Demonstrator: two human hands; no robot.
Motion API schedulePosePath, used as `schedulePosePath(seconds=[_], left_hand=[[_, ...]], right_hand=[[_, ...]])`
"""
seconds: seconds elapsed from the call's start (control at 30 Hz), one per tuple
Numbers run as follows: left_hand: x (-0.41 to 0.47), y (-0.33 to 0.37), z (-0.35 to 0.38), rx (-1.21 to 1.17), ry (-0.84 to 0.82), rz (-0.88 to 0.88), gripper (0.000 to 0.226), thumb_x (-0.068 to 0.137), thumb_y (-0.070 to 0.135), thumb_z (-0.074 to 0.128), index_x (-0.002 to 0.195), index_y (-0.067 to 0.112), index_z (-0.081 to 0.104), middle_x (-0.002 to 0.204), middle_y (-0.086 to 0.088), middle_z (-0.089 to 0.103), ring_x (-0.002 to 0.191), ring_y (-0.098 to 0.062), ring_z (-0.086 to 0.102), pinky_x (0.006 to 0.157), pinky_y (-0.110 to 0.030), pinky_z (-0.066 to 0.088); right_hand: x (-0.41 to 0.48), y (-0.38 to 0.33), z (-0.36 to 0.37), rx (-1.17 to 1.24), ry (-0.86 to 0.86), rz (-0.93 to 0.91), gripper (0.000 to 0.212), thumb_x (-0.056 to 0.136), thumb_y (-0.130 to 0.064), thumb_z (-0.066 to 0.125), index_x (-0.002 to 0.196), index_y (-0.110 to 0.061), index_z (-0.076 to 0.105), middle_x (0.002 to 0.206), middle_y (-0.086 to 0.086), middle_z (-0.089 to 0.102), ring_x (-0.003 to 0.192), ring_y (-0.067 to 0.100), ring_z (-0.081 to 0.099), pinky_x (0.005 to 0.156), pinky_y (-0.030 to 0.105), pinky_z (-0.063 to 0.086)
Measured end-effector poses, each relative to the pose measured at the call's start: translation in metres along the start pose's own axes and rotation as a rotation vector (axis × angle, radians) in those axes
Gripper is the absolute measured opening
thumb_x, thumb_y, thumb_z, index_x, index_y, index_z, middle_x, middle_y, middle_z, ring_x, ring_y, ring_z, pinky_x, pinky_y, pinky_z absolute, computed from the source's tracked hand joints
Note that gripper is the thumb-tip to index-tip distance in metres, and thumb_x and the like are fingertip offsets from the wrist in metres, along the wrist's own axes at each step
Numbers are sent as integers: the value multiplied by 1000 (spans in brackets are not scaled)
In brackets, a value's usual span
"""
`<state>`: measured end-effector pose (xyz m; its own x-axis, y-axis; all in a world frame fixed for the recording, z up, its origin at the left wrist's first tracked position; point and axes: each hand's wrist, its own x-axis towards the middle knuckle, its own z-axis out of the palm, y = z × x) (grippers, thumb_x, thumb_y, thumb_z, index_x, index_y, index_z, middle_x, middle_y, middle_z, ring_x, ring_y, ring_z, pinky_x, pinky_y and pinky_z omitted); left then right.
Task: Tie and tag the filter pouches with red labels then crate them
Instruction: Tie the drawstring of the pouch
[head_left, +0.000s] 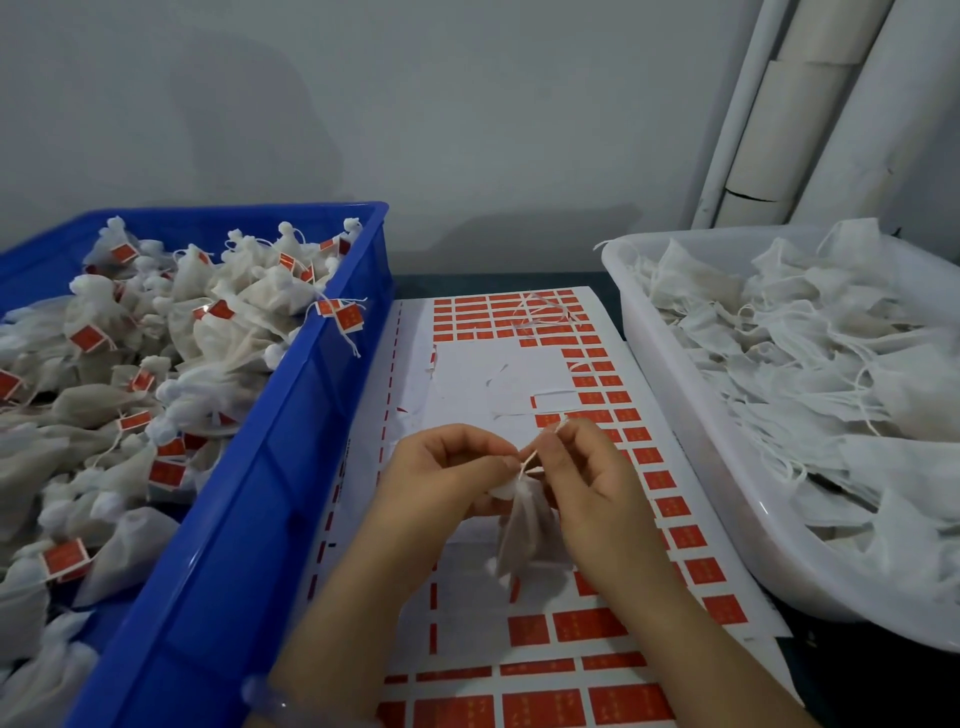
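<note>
Pouch (524, 535) between both hands (444, 467) (587, 478)

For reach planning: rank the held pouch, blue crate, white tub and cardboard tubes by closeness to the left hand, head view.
1. Pouch, in the left hand.
2. Blue crate, just left.
3. White tub, right.
4. Cardboard tubes, back right.

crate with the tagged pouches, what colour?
Blue crate, seen best in the head view, the only one.
</note>
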<state>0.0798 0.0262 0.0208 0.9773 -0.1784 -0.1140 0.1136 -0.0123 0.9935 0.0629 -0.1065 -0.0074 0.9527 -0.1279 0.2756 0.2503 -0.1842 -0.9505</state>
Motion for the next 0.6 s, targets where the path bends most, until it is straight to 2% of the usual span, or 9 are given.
schedulePosePath(seconds=[0.13,0.23,0.3,0.37,0.47,0.6], left_hand=[[-1,0,2,-16,-112,-27,13,83,0,62,91,8,67,84,-9,70,76,-24,69,65,-29,56],[-2,0,0,147,-215,2,40,70,1,76,100,20,60,86,1,70,78,-20,69,67,-27,56],[-3,0,1,217,-239,34,52,62,3,82,101,25,55,85,7,69,79,-17,69,65,-25,56],[-3,-1,2,226,-237,75,52,63,3,83,100,25,53,87,6,70,81,-19,69,67,-26,57],[-2,-3,2,230,-238,122,45,69,3,78,98,24,52,87,5,72,80,-19,70,66,-27,57],[-2,-4,-4,285,-244,150,44,68,5,76,96,28,51,82,-2,71,76,-25,69,67,-33,60]], right_hand=[[-5,3,6,-93,25,-32,22,81,-49,32,80,-32,46,71,-18,56,78,-8,57,61,3,44],[-2,2,0,-108,-41,-1,21,83,-49,33,82,-34,46,73,-19,55,78,-10,56,60,2,43],[2,0,-7,-110,-124,36,18,91,-43,36,83,-32,48,75,-17,55,79,-9,56,60,2,44],[4,-2,-12,-59,-203,98,19,95,-38,37,85,-30,52,81,-13,58,86,-2,57,66,7,50],[3,-5,-16,0,-309,163,22,96,-39,36,87,-29,54,88,-8,59,91,10,59,80,26,54],[3,-6,-14,-55,-362,162,24,96,-38,36,80,-30,51,79,-6,56,73,2,54,70,19,48]])
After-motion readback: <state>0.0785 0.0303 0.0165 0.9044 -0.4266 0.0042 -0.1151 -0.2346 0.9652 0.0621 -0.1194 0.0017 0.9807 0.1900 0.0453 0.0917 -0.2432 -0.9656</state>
